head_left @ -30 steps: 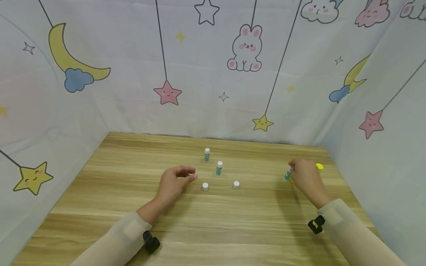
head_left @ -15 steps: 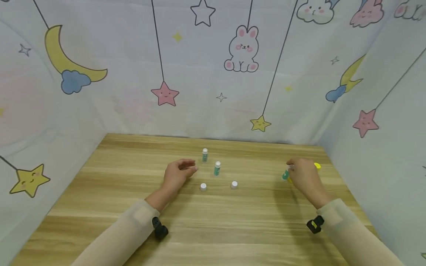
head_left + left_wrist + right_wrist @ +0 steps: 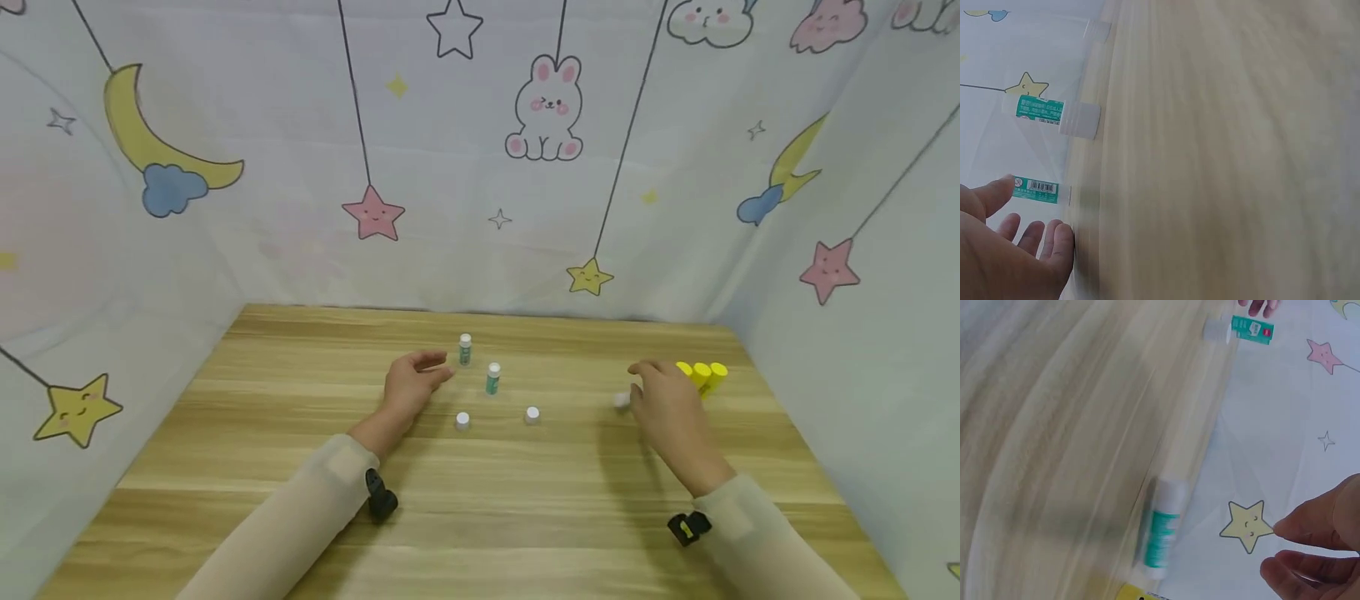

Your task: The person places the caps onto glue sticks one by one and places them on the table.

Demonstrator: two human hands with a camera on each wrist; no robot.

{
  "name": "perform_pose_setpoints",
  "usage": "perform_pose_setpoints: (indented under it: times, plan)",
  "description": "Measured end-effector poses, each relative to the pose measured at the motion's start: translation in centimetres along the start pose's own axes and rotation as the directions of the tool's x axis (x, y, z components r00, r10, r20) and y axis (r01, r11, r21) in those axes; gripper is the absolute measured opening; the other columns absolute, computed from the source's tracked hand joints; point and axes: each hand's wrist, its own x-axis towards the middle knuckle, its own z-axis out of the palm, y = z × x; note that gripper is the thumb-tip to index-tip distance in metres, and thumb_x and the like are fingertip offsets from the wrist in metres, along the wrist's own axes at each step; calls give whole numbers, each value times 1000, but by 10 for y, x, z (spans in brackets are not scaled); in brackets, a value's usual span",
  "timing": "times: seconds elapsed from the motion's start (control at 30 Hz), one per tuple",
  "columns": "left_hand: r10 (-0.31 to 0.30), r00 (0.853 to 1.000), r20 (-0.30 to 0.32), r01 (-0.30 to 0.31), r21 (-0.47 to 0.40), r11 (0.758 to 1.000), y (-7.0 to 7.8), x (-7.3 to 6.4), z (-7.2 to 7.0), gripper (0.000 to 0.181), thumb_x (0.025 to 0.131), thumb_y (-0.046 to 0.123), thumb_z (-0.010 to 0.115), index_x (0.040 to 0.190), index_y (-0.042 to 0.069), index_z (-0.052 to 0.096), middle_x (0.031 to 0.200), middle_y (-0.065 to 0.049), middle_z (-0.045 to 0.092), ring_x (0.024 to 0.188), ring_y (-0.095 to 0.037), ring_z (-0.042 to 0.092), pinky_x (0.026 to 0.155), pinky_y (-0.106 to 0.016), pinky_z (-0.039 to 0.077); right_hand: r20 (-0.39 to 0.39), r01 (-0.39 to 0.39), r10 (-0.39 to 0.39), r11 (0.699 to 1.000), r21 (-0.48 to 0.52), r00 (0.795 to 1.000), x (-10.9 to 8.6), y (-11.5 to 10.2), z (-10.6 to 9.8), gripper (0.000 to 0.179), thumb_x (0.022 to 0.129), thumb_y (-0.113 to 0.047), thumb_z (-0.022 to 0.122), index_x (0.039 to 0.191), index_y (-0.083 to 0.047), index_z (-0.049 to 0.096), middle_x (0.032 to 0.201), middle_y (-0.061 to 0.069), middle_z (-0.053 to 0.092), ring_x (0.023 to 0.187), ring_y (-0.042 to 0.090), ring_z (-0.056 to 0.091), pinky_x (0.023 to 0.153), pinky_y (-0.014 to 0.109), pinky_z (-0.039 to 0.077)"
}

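Observation:
My right hand [image 3: 663, 408] hovers at the right of the table, thumb and fingers apart. Beside its fingertips lies a glue stick [image 3: 1163, 531], blurred, with a green label; only its white end [image 3: 622, 400] shows in the head view. Two glue sticks stand upright near the middle, one farther back [image 3: 465, 350] and one nearer [image 3: 492, 379]. My left hand [image 3: 412, 387] is just left of them with thumb and fingers parted, holding nothing. In front of the sticks sit two white caps, one at left [image 3: 462, 421] and one at right [image 3: 532, 415].
Yellow-topped sticks [image 3: 701, 375] stand in a row behind and right of my right hand, partly hidden by it. The wooden table [image 3: 495, 508] ends at a white printed curtain [image 3: 300, 258] behind, with curtain at both sides too.
My right hand has let go of the tilted glue stick, which now lies on its side, and has moved left, uncovering the yellow tops. My left hand has moved right and forward.

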Motion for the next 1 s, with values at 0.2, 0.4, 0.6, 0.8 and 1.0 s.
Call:
perform_pose_setpoints:
  times: [0.2, 0.4, 0.6, 0.8, 1.0]
  plan:
    - [-3, 1000, -3, 3, 17, 1000, 2, 5, 5, 42, 92, 14, 77, 132, 6, 65, 134, -9, 66, 122, -27, 63, 97, -38, 56, 65, -62, 62, 998, 0, 996, 7, 4, -2, 23, 91, 1, 66, 113, 7, 70, 112, 29, 68, 87, 38, 68, 66, 47, 58]
    - [25, 1000, -3, -25, 50, 998, 5, 14, 10, 44, 91, 14, 78, 132, 5, 65, 134, -11, 65, 123, -28, 62, 98, -38, 55, 271, -63, 61, 998, 1, 961, 14, 9, 17, 27, 90, 5, 66, 117, 6, 70, 113, 27, 68, 102, 42, 66, 82, 52, 58]
    - [22, 1000, 5, -23, 68, 997, 6, 20, 16, 43, 90, 13, 79, 129, 6, 66, 133, -13, 65, 121, -30, 63, 99, -41, 54, 327, 121, -104, 992, -32, 939, 15, 13, 47, 22, 87, 1, 75, 109, 1, 74, 107, 18, 70, 102, 37, 67, 87, 49, 57]
    - [24, 1000, 6, -25, 84, 996, 7, 19, 17, 44, 89, 13, 80, 130, 6, 65, 133, -14, 66, 121, -31, 64, 101, -41, 53, 292, 289, -229, 939, -185, 929, 16, 9, 57, 16, 84, 3, 75, 90, -12, 76, 88, 4, 68, 82, 23, 61, 62, 37, 57]
    - [36, 999, 7, -36, 86, 996, 4, 19, 14, 46, 89, 15, 80, 131, 6, 65, 134, -12, 65, 122, -30, 63, 99, -40, 54, 235, 224, -184, 962, -155, 954, 20, 15, 51, 6, 88, -2, 73, 90, -5, 68, 82, 8, 65, 76, 26, 62, 65, 41, 56]
